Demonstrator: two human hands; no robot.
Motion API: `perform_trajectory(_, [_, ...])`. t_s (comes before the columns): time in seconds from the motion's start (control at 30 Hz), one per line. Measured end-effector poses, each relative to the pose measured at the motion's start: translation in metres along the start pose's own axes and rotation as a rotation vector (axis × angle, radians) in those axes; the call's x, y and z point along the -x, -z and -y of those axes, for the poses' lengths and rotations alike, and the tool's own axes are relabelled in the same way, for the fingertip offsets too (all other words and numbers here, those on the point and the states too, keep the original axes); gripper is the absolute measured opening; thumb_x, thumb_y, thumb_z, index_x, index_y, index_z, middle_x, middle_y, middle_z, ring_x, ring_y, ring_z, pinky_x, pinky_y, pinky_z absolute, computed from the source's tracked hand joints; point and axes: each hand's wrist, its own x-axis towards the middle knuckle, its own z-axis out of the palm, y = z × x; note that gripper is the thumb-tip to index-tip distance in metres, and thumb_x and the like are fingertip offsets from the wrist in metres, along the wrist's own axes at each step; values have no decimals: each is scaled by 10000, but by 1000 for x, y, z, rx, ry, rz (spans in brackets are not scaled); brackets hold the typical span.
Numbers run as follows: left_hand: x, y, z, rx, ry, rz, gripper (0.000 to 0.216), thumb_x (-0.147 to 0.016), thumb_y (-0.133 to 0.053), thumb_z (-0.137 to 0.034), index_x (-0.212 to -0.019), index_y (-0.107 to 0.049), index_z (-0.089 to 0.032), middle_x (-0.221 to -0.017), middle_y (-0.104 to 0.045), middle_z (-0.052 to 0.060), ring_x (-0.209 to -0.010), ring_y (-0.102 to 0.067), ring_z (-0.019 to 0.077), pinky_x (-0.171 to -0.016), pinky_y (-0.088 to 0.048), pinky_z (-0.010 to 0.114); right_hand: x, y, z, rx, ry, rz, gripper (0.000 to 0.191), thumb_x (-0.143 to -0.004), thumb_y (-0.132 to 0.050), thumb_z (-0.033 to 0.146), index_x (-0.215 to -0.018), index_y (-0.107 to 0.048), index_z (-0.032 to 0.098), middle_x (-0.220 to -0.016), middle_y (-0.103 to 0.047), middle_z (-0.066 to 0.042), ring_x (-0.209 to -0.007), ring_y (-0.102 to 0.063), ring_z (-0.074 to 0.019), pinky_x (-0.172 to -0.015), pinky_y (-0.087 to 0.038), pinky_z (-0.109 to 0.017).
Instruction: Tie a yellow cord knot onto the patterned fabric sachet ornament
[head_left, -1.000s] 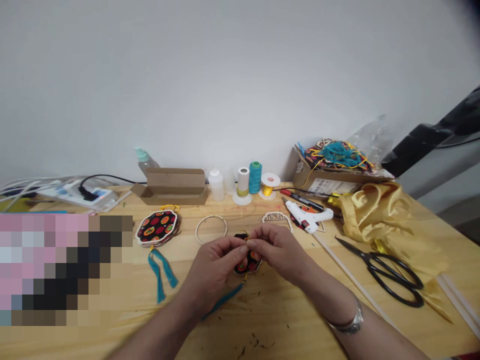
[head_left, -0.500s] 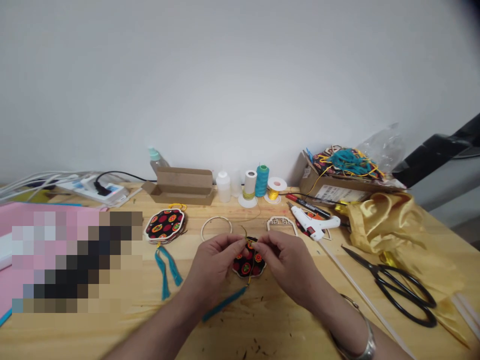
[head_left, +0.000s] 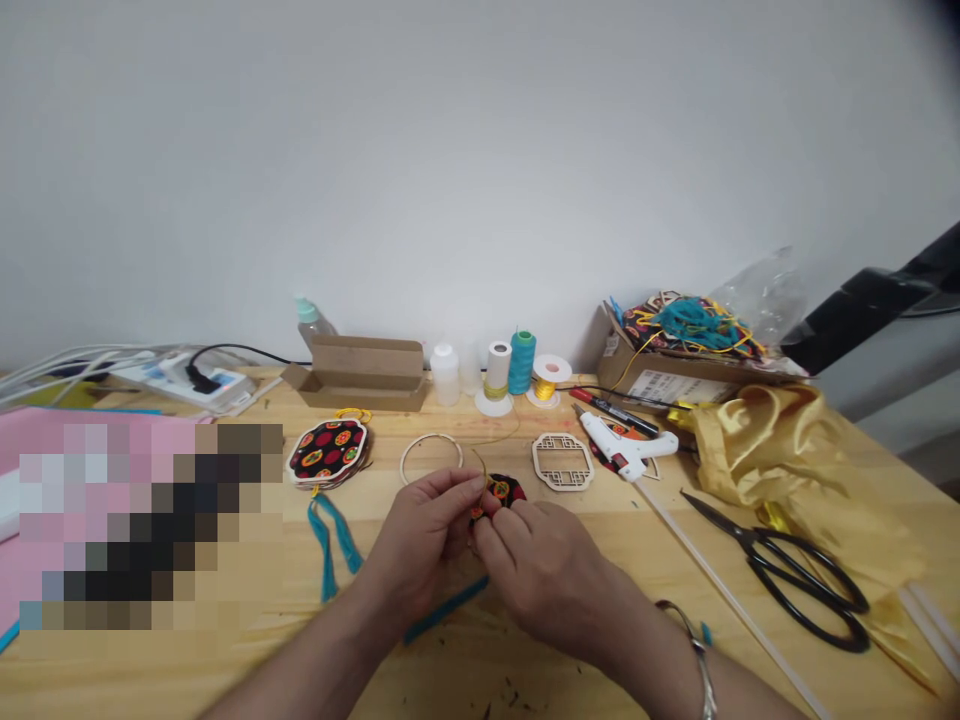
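Note:
My left hand (head_left: 420, 535) and my right hand (head_left: 544, 570) meet over a small black ornament with red and orange dots (head_left: 504, 489) on the wooden table (head_left: 225, 640). Both pinch it; a thin yellow cord (head_left: 480, 463) rises from my left fingertips. A teal tassel (head_left: 442, 611) trails from the ornament toward me. The hands hide most of the ornament.
A finished dotted ornament (head_left: 328, 450) with teal tassels lies at the left, then a wooden ring (head_left: 430, 457) and a fretwork frame (head_left: 562, 461). Behind stand thread spools (head_left: 523, 361), a cardboard box (head_left: 364, 372), a glue gun (head_left: 628, 446). Scissors (head_left: 795, 575) and gold cloth (head_left: 772, 440) lie right.
My right hand has slid left and down over the ornament, uncovering the fretwork frame. The left hand stays pinching at the ornament's top.

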Motion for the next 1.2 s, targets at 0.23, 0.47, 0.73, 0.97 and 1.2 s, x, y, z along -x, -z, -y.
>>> perform_trajectory(0.23, [-1, 0, 2, 64, -17, 23, 85, -678, -683, -181, -726, -629, -137, -537, -588, -26, -450, -511, 53, -436, -370, 140, -1, 5, -4, -438, -192, -149, 176, -846, -452, 236, -733, -560, 155, -725, -573, -48, -686, -501, -163, -585, -378, -300])
perform_trajectory(0.47, [1, -2, 7, -42, -47, 76, 105, -697, -668, -215, -744, -668, -121, -630, -653, 29, -601, -600, 129, -601, -459, 232, -8, -6, -18, -1132, -877, -205, 143, -786, -551, 305, -828, -563, 169, -770, -612, -36, -700, -577, -151, -622, -461, -283])
perform_trajectory(0.73, [5, -5, 8, -72, -34, 172, 89, -712, -656, -203, -728, -684, -120, -661, -672, 45, -617, -586, 118, -605, -431, 217, -10, -11, -16, -1285, -959, -134, 129, -774, -525, 261, -697, -548, 160, -576, -534, 23, -516, -496, -95, -481, -396, -211])
perform_trajectory(0.97, [4, -3, 7, -112, -23, 195, 118, -736, -641, -236, -758, -684, -128, -676, -661, 37, -639, -580, 119, -625, -433, 222, -11, -6, -23, -1247, -965, -121, 138, -749, -534, 228, -637, -550, 149, -572, -515, 22, -546, -464, -97, -512, -377, -214])
perform_trajectory(1.2, [2, -3, 9, -113, -15, 223, 146, -753, -624, -254, -788, -688, -128, -699, -657, 50, -645, -572, 125, -681, -441, 265, -13, -1, -24, -1256, -997, -127, 144, -728, -550, 232, -614, -541, 146, -564, -506, 19, -541, -443, -100, -500, -362, -219])
